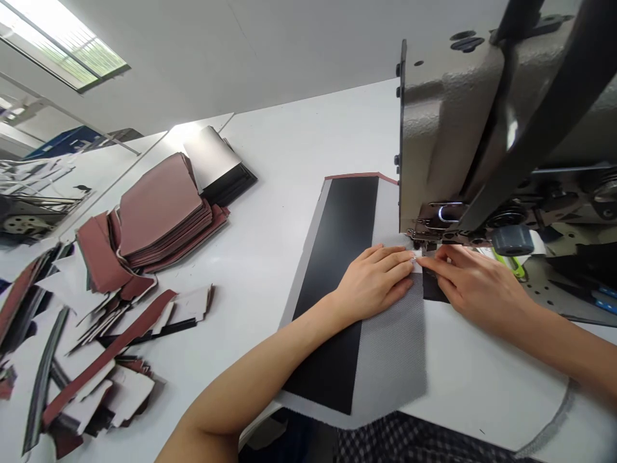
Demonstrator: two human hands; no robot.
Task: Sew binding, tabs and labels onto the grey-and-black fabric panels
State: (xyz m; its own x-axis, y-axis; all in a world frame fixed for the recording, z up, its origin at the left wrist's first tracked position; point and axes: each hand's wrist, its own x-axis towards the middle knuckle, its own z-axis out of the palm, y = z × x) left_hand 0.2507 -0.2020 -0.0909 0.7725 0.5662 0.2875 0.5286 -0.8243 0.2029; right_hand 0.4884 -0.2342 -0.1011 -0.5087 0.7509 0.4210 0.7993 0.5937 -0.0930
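My left hand (378, 278) lies flat on a grey mesh fabric piece (393, 347) with a wide black band (337, 276), fingers stretched toward the needle. My right hand (470, 283) rests beside it, fingertips pressed on the fabric edge just under the presser foot (424, 245) of the grey sewing machine (482, 128). Both sets of fingertips nearly meet at the needle. The fabric runs from the table's near edge back under the machine head.
A stack of maroon leather-like cut pieces (161, 209) sits on the white table (270, 212) at left, with black pieces (226, 173) behind it. Scattered maroon, white and black scraps (96, 360) cover the near left. A green-yellow tool (508, 263) lies by the machine.
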